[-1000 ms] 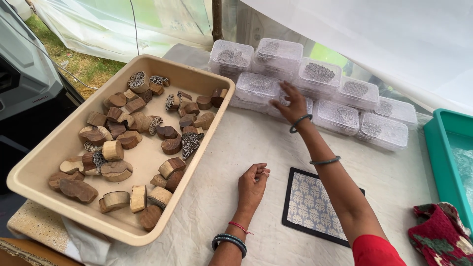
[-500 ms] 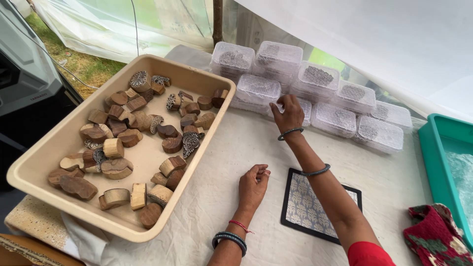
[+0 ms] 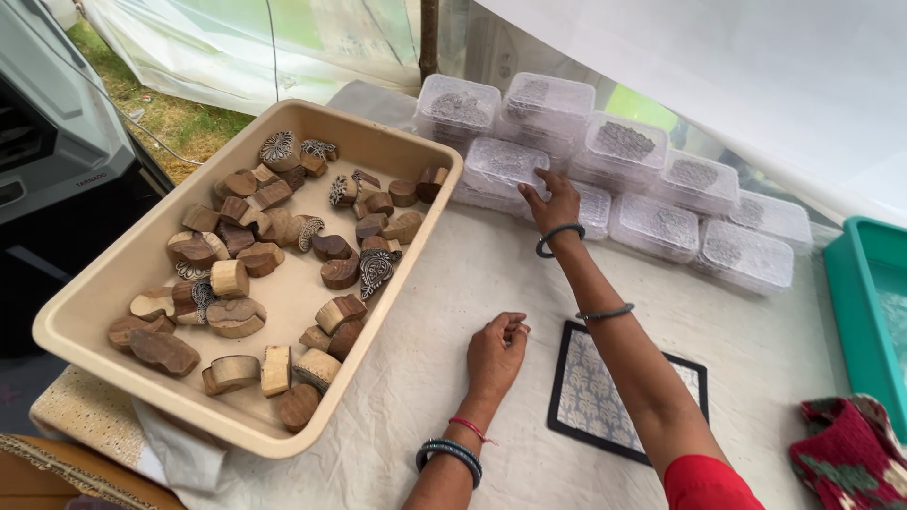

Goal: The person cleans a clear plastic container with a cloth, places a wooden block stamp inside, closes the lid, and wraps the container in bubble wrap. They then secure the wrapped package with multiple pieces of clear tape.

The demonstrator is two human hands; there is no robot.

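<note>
My right hand reaches forward, fingers spread, touching a clear lidded plastic box in the near row of boxes. My left hand rests on the white cloth with fingers curled loosely and nothing in it, just right of a beige tray. The tray holds several carved wooden printing blocks. A dark-framed square with a pale floral pattern lies flat under my right forearm.
More clear lidded boxes with patterned blocks inside line the back of the table. A teal tray stands at the right edge, a red knitted cloth in front of it. A dark machine stands to the left.
My right hand has moved left along the row of clear boxes and a little nearer to me. My left hand has stayed on the cloth.
</note>
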